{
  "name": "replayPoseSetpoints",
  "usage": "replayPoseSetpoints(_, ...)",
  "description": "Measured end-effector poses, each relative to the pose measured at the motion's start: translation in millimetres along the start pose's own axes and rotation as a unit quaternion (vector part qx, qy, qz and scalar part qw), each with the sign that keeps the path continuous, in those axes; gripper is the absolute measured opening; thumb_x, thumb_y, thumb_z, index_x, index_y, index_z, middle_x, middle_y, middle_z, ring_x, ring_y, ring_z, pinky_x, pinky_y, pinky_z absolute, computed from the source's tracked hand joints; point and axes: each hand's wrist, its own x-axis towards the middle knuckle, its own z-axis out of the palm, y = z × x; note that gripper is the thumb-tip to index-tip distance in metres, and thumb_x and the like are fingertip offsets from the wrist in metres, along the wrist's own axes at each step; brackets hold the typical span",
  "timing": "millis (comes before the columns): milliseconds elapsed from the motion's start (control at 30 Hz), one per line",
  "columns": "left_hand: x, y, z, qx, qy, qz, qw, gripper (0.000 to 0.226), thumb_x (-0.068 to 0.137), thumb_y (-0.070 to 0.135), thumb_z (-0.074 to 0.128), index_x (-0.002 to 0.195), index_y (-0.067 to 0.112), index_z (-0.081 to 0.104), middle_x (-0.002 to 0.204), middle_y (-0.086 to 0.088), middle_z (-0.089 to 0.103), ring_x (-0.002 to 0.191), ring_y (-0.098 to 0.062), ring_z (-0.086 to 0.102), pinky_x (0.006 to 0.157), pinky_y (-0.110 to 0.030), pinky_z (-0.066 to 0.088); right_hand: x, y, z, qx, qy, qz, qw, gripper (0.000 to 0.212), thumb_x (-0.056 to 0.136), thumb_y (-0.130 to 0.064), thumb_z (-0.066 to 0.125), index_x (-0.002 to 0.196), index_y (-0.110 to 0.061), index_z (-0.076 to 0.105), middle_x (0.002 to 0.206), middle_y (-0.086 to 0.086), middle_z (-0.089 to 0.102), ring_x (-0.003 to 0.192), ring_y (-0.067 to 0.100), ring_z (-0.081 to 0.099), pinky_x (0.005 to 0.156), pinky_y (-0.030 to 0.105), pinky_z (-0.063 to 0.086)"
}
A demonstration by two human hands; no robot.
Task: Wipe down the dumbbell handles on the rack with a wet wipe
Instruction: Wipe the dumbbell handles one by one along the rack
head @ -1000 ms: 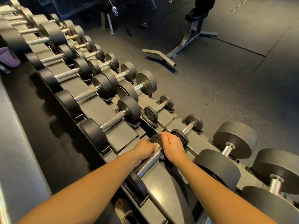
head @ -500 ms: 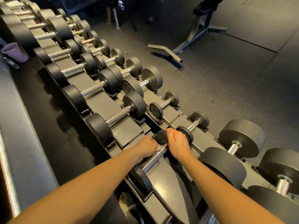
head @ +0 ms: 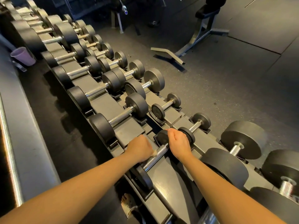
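- Gripping the wet wipe (head: 154, 153) against the dumbbell handle (head: 159, 156): left hand (head: 140, 149), fingers curled round.
- Right hand (head: 178, 143) curled over the dumbbell's far head (head: 162, 137).
- Dumbbell seated on the rack (head: 161, 183), nearest cradle.

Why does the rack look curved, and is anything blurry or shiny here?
Head view: the wide lens bows the rack toward the edges; the left hand and its wipe are smeared by motion; the right hand, gripping the dumbbell, looks sharper; light glints off its chrome handle.

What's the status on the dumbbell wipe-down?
Left hand grips wet wipe on handle. Right hand holds dumbbell head. Small dumbbell close beside right hand.
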Motion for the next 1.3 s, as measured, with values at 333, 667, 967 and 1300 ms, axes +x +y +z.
replayPoseSetpoints(333,-14,12,19,0.078,0.066,0.091,0.991,0.023,0.083,0.029,0.079,0.079,0.023,0.057,0.09,0.005,0.058,0.08,-0.014,0.055,0.062,-0.025,0.041,1,-3,-1,0.015,-0.013,0.008,1.0,0.038,0.108,-0.034,0.033,0.079,-0.029,0.058,0.078,0.006,0.064,0.079,0.023,0.064,0.082,0.045,0.056)
replayPoseSetpoints(667,-30,10,-3,0.287,-0.082,0.099,0.949,0.034,0.08,0.031,0.083,0.103,0.016,0.063,0.105,-0.007,0.07,0.099,-0.026,0.067,0.09,-0.042,0.057,-2,-7,-4,0.01,-0.029,0.015,0.999,0.037,0.108,-0.036,0.032,0.08,-0.027,0.055,0.08,0.008,0.061,0.079,0.023,0.06,0.081,0.041,0.052)
replayPoseSetpoints(967,-28,-7,-7,0.021,-0.014,0.049,0.998,0.026,0.085,0.027,0.079,0.078,0.025,0.054,0.083,0.004,0.062,0.085,-0.015,0.061,0.065,-0.025,0.042,-3,-27,-5,-0.075,-0.04,0.046,0.995,0.027,0.107,-0.031,0.041,0.101,-0.017,0.064,0.096,0.004,0.067,0.094,0.021,0.064,0.093,0.044,0.053)
replayPoseSetpoints(1300,-41,-38,-103,-0.366,0.114,0.027,0.923,0.014,0.084,0.007,0.078,0.081,0.013,0.066,0.083,-0.012,0.069,0.081,-0.021,0.068,0.073,-0.031,0.059,-29,-137,42,0.098,-0.103,-0.019,0.99,0.025,0.103,-0.029,0.052,0.099,-0.014,0.072,0.092,0.01,0.072,0.082,0.025,0.07,0.068,0.043,0.061)
